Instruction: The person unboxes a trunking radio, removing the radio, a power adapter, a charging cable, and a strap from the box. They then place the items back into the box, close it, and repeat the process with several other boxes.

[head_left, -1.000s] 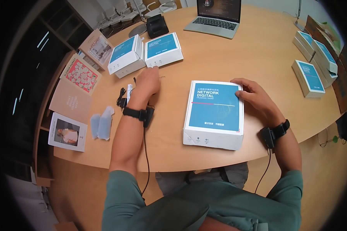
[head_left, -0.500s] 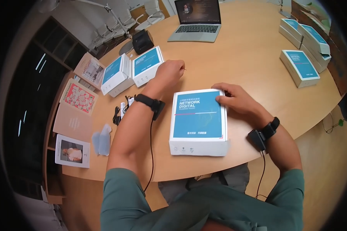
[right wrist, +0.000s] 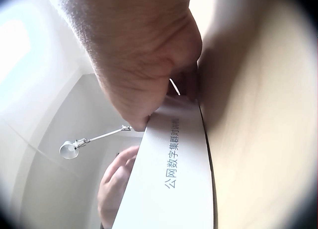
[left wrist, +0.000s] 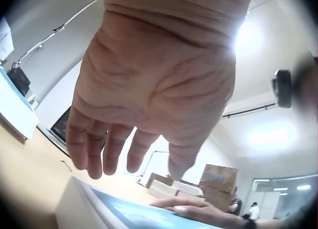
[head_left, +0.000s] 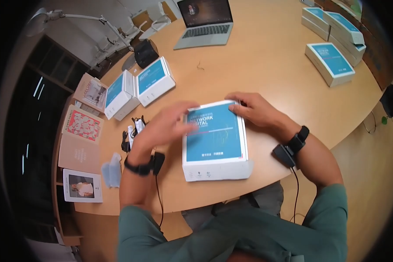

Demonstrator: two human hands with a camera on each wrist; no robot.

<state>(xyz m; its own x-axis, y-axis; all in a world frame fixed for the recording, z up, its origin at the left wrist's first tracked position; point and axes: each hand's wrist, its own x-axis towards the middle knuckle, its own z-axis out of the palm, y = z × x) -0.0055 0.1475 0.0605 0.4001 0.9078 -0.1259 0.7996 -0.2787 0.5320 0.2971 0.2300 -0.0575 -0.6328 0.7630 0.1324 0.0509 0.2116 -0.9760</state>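
Note:
A white box with a blue "NETWORK DIGITAL" lid (head_left: 216, 137) lies on the table in front of me. My right hand (head_left: 257, 109) holds its far right corner, thumb on the lid and fingers down the far side. In the right wrist view that hand (right wrist: 144, 65) is at the end of the box's white side panel (right wrist: 169, 164), which bears printed characters. My left hand (head_left: 168, 124), blurred, hovers over the lid's left edge. The left wrist view shows this hand (left wrist: 154, 90) with fingers extended and nothing in them. A thin dark strip (head_left: 200, 66) lies beyond the box.
Two similar boxes (head_left: 155, 81) stand at the left, with black cables (head_left: 126, 139) and translucent sleeves (head_left: 112, 170) nearer me. Books (head_left: 84, 124) line the left edge. A laptop (head_left: 207, 35) stands at the back, more boxes (head_left: 330, 63) at the right.
My left hand moved right from near the left boxes, let go of the thin strip on the table, and came back over the box. My right hand stays at the box's corner. The head view shifted.

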